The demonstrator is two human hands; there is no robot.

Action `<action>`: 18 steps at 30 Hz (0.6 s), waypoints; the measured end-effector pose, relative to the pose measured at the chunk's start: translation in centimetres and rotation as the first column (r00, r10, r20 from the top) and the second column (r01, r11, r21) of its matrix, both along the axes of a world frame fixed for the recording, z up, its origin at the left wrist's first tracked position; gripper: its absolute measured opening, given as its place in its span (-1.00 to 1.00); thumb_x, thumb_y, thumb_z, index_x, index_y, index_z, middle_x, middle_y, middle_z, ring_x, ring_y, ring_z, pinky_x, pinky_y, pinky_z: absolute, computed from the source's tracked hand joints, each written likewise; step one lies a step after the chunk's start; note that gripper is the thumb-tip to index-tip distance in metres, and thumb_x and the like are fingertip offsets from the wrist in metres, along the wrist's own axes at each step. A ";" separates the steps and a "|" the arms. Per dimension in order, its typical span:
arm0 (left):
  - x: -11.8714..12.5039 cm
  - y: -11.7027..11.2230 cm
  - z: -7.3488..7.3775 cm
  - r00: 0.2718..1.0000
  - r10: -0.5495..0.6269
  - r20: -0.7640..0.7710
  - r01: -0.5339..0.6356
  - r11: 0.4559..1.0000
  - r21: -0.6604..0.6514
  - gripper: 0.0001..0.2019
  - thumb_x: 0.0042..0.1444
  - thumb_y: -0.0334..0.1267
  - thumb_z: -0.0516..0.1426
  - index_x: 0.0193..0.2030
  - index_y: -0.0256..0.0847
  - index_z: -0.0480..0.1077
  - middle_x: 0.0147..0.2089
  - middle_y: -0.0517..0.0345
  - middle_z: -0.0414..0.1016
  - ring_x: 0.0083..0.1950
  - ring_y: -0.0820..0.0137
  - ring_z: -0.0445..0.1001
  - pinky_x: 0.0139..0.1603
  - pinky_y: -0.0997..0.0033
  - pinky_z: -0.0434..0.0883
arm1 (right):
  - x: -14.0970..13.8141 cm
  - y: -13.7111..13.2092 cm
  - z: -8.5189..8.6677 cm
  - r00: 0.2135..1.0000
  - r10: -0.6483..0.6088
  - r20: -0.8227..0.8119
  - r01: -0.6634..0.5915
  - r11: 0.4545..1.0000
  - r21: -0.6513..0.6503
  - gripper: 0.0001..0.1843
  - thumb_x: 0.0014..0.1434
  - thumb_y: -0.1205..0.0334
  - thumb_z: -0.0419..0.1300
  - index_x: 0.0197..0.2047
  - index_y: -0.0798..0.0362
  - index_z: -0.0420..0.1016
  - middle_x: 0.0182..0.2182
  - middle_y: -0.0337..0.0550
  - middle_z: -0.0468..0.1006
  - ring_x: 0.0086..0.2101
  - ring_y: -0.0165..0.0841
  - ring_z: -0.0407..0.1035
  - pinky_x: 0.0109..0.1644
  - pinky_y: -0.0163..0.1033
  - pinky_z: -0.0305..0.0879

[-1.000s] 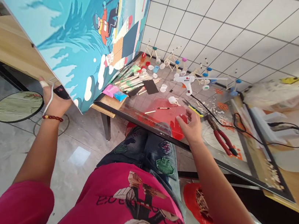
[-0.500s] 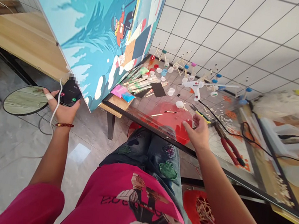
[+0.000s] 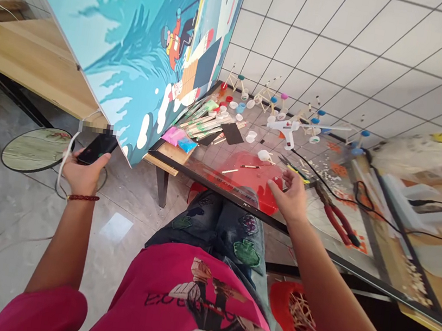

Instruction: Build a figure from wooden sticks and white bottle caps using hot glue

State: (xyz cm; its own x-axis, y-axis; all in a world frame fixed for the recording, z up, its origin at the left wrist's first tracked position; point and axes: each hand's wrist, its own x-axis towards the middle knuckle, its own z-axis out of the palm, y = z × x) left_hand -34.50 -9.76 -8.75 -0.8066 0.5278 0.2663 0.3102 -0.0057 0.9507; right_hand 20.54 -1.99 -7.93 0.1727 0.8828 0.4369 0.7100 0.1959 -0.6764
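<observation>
The person sits with knees toward a low glass-topped table [image 3: 218,188], a magenta T-shirt [image 3: 194,299] and patched jeans [image 3: 232,230] showing below the head camera. The left hand [image 3: 83,175] is closed around a black smartphone [image 3: 98,149], fingers wrapped under it and thumb across its face, held out to the left beyond the table's near corner. A white cord [image 3: 65,165] hangs beside that hand, and a beaded bracelet [image 3: 82,197] circles the wrist. Just left of the hand, a round mirror [image 3: 36,149] stands behind it.

The right hand [image 3: 288,197] is open, fingers apart, over the near edge of the glass and above a red patch [image 3: 245,171]. A small white cup [image 3: 265,156] and a thin stick [image 3: 251,166] lie a little farther out. Red-handled pliers [image 3: 338,224] lie to the right, and yellow-handled scissors [image 3: 294,168] lie near the fingers.

Farther along the table are a white hot glue gun [image 3: 285,132], bundled craft sticks [image 3: 200,120], a black square [image 3: 231,132], and pink and blue packets [image 3: 176,135]. Small stick models [image 3: 269,98] line the far edge against a white tiled wall [image 3: 325,37]. A large illustrated skiing board [image 3: 134,38] leans at the left.
</observation>
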 end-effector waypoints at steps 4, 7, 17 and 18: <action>0.5 -2.5 -0.1 0.932 0.050 0.358 -0.106 0.985 0.138 -0.52 -0.36 -0.43 0.37 -0.27 -0.21 0.28 -0.27 0.31 0.39 -0.10 0.38 0.51 0.22 0.11 0.45 | -0.2 0.0 0.1 0.999 -0.003 -0.032 0.003 1.000 -0.008 -0.28 -0.02 -0.07 0.33 0.17 0.04 0.34 0.05 0.09 0.51 0.04 -0.06 0.46 0.24 0.19 0.36; 1.4 -5.5 -0.5 0.890 -0.002 0.457 -0.068 0.988 0.139 -0.64 -0.35 -0.42 0.35 -0.46 -0.17 0.24 -0.34 0.32 0.41 -0.09 0.32 0.55 0.21 0.06 0.50 | -0.3 -0.1 0.2 0.998 0.012 -0.063 -0.013 1.000 -0.007 -0.26 0.00 -0.07 0.32 0.19 0.05 0.30 0.07 0.10 0.49 0.05 -0.08 0.45 0.24 0.17 0.36; 7.3 -17.9 -2.6 0.402 -0.254 0.879 0.372 0.923 0.097 -0.68 0.09 -0.09 0.23 0.00 0.03 0.59 0.06 0.33 0.65 0.38 0.30 0.36 0.22 0.51 0.48 | -0.2 -0.2 0.2 0.996 -0.006 -0.087 0.010 0.999 0.046 -0.26 0.06 -0.02 0.31 0.24 0.09 0.25 0.11 0.14 0.42 0.12 -0.09 0.36 0.27 0.19 0.29; 8.2 -18.3 -2.5 0.316 -0.271 0.909 0.380 0.914 0.141 -0.64 0.10 -0.07 0.23 0.05 0.00 0.58 0.12 0.27 0.62 0.35 0.26 0.40 0.21 0.47 0.50 | -0.3 -0.2 0.3 0.996 -0.009 -0.084 0.014 0.998 0.062 -0.26 0.07 -0.01 0.31 0.25 0.09 0.25 0.12 0.14 0.41 0.13 -0.09 0.35 0.28 0.18 0.28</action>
State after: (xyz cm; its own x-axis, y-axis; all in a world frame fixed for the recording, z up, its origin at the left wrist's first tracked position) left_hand -26.28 -28.08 -11.27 -0.2858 0.7816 -0.5545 -0.7307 0.1967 0.6538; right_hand 20.26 -2.22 -7.60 0.2213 0.8519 0.4747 0.6537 0.2317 -0.7204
